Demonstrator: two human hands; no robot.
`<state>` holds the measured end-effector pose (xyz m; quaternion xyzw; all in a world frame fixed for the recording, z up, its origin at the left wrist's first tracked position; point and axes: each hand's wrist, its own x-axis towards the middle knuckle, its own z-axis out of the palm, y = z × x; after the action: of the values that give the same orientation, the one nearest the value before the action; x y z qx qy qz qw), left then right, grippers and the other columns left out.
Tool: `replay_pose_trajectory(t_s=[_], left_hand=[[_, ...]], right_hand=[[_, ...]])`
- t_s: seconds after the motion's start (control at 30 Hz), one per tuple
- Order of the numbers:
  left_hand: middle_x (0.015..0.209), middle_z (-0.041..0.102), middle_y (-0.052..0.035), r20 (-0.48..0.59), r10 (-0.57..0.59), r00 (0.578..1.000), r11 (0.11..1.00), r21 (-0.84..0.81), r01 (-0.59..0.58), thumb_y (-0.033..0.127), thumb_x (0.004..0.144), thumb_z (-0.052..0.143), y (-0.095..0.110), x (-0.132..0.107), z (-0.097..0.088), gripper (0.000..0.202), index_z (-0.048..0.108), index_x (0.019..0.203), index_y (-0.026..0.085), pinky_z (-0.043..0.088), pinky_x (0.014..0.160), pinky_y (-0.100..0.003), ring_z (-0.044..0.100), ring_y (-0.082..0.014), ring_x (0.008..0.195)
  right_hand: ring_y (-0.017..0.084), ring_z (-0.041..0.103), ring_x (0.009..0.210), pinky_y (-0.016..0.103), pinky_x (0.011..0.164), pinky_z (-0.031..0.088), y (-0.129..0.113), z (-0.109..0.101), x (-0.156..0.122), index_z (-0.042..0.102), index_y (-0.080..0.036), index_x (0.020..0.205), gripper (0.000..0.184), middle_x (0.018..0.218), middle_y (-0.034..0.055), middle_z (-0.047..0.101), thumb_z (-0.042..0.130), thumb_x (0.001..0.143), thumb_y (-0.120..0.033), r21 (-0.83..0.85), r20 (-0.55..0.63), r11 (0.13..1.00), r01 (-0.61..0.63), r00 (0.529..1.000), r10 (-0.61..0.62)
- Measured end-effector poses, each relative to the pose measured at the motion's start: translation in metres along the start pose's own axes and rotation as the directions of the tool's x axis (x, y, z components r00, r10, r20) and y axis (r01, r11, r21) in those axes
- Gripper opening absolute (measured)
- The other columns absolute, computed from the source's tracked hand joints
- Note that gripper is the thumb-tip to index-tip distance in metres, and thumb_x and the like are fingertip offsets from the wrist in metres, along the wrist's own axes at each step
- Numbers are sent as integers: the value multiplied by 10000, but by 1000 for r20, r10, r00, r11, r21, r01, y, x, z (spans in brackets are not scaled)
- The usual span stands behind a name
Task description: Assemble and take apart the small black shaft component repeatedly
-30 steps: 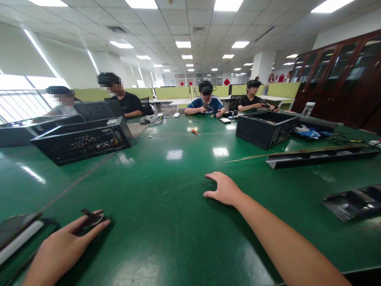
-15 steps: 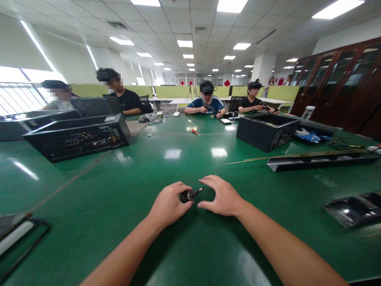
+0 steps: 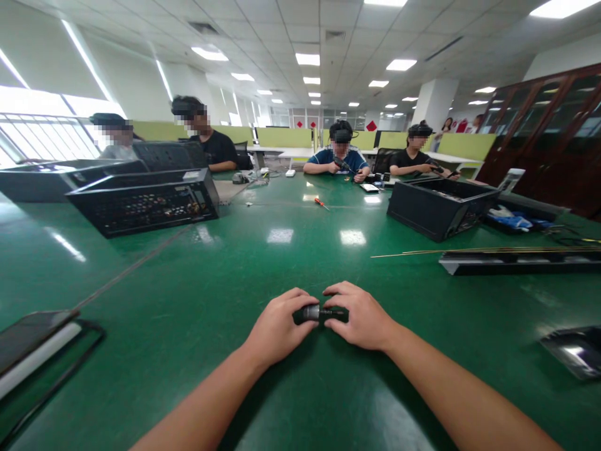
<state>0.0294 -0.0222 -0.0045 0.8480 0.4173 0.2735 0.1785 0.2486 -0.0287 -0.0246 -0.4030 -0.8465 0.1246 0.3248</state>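
Note:
My left hand [image 3: 280, 322] is wrapped round the grey-and-black body of a screwdriver-like tool [image 3: 310, 312]. The tool lies roughly level, its narrow dark end pointing right, just above the green table. From the other side, my right hand [image 3: 362, 316] curls its thumb and fingers round that narrow end. The fingertips of both hands are close together, with a small gap between them. Much of the tool's body is hidden inside my left palm.
The green table [image 3: 225, 275] spreads around my hands. Black computer cases [image 3: 145, 203] stand left, another case [image 3: 436, 207] right. A long dark rail [image 3: 516, 263] and thin rods lie right. An orange screwdriver [image 3: 321, 203] lies ahead. Several people sit opposite, some holding tools.
My right hand has come in round the tool's narrow end, which it stood apart from before. The tool has turned from tilted up to about level. The view has swung slightly left.

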Motion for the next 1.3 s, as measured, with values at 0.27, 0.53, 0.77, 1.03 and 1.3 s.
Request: replay_pose_trajectory(t_s=[0.27,0.53,0.77,1.03,1.3], left_hand=[[1014,719,-52,-14,-17,1000,999,-46,16,197,751,756,1,-1,0,262,746,1011,225,519,887,-332,671,-214,943],[1002,716,-42,-25,8,1000,998,-55,-10,193,748,765,-1,-1,1,273,745,1019,224,521,870,-312,671,-198,929],[990,714,-31,-44,33,999,997,-62,-35,154,742,762,0,-1,2,273,746,1004,227,527,847,-309,671,-189,914],[990,713,-27,-65,80,995,994,-70,-85,168,759,765,-2,-3,2,271,749,1021,235,537,838,-296,677,-178,903],[986,715,-18,-104,83,991,994,-63,-90,162,744,786,-5,-3,2,286,751,1018,238,542,848,-288,681,-170,899]], right_hand=[[222,613,1099,393,987,493,0,0,1,750,-217,1007,153,1191,70,691,661,883,-228,21,-3,999,33,999,-33],[221,615,1083,383,979,496,1,1,1,739,-208,990,136,1177,72,693,680,870,-232,50,-16,998,40,999,-39],[227,618,1074,393,967,497,0,1,1,728,-198,945,106,1162,82,694,702,860,-255,52,-21,997,48,999,-47],[228,619,1080,391,963,493,-1,-2,0,720,-200,953,134,1174,83,691,711,855,-292,36,12,998,43,999,-43],[225,619,1089,388,980,483,-3,-7,0,725,-196,1048,178,1173,81,699,657,896,-258,22,23,998,62,998,-63]])
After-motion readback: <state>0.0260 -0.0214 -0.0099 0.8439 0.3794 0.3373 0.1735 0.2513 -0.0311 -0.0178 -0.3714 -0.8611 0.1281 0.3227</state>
